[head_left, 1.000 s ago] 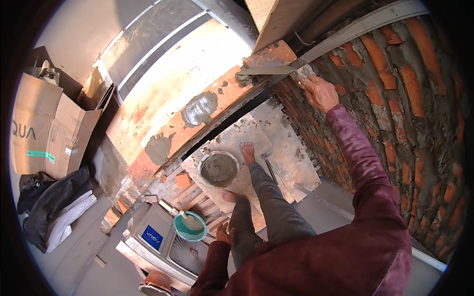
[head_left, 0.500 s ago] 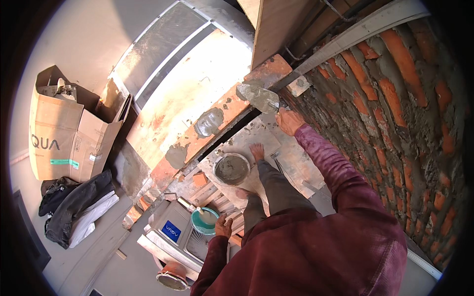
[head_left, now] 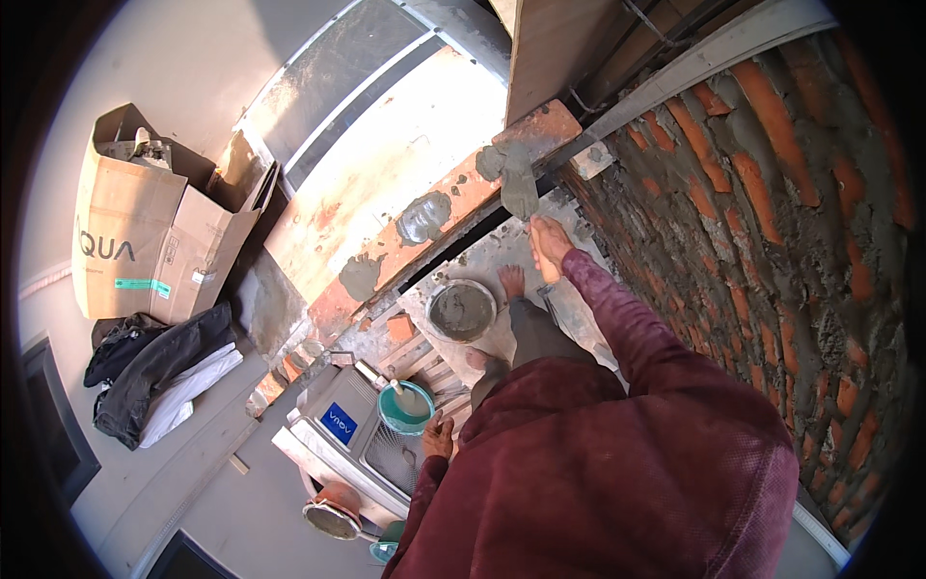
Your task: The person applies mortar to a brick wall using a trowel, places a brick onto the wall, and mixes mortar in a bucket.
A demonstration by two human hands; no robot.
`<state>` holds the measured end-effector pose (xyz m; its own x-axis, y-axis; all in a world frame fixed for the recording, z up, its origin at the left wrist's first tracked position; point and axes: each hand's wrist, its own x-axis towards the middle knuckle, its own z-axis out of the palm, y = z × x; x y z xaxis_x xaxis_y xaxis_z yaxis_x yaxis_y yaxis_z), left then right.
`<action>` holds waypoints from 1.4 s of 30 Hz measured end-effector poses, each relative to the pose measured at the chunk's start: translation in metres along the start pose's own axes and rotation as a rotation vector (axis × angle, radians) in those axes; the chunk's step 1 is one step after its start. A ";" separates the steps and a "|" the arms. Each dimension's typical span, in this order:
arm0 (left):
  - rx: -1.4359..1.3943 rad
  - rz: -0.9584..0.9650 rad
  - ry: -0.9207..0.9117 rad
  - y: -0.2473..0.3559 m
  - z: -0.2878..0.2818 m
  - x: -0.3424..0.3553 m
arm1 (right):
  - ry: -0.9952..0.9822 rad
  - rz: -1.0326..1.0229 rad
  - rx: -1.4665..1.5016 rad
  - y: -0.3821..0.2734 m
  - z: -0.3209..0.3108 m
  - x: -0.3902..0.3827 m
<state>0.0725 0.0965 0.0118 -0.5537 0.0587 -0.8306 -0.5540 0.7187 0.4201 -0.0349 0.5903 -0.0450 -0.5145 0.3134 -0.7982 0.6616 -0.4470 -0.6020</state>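
My right hand [head_left: 548, 249] grips a trowel handle. Its blade [head_left: 521, 193], coated in grey mortar, rests at the edge of a brick ledge [head_left: 540, 130] by a lump of mortar [head_left: 490, 163]. More mortar patches [head_left: 359, 278] lie along the ledge. Below, a bucket of grey mortar [head_left: 461, 340] stands beside my bare feet on a pale, splattered board. My left hand [head_left: 438, 436] hangs low beside a teal bucket [head_left: 403, 421], its fingers curled; what it holds, if anything, is unclear.
A mortar-streaked brick wall [head_left: 752, 193] rises on my right. On the left are cardboard boxes [head_left: 135, 232], dark and white cloths [head_left: 164, 381] and a pale appliance [head_left: 318, 429] with a blue label. A wooden panel [head_left: 550, 48] stands beyond the ledge.
My right hand and trowel have moved down and left from the brick wall's top to the ledge, the blade now pointing away from me. My view has also shifted slightly.
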 end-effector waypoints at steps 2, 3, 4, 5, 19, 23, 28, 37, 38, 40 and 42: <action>0.048 0.103 0.082 -0.022 -0.003 -0.002 | -0.017 0.013 -0.075 -0.002 0.019 0.015; 0.031 0.092 0.085 -0.025 -0.001 -0.002 | 0.008 -0.041 -0.233 0.001 0.021 0.022; 0.015 0.082 0.089 -0.028 0.000 -0.003 | 0.034 -0.095 -0.389 0.004 0.022 0.027; -0.008 0.077 0.091 -0.031 -0.001 -0.005 | 0.061 -0.149 -0.545 0.006 0.022 0.032; -0.234 0.195 0.037 -0.089 0.006 0.020 | 0.178 -0.222 -0.741 0.007 0.028 0.038; -0.242 0.161 -0.006 -0.073 0.007 0.023 | 0.372 -0.525 -1.034 0.021 -0.050 0.070; -0.116 0.073 0.075 -0.011 0.005 -0.002 | 0.133 0.090 -0.285 -0.042 -0.039 0.019; -0.200 0.020 0.134 0.008 0.015 -0.008 | 0.370 -0.190 -1.145 -0.019 -0.036 0.013; -0.282 0.007 0.135 0.003 0.019 -0.009 | 0.366 -0.208 -1.305 -0.040 -0.053 -0.004; -0.450 -0.018 0.131 -0.014 0.036 -0.010 | 0.265 -0.405 -1.587 -0.084 -0.055 -0.039; -0.483 -0.070 0.108 -0.031 0.056 -0.003 | 0.199 -0.594 -1.785 -0.112 -0.040 -0.051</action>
<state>0.1268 0.1129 -0.0192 -0.5521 -0.0684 -0.8309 -0.8024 0.3143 0.5073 -0.0610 0.6576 0.0620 -0.8819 0.2167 -0.4187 0.2269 0.9736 0.0260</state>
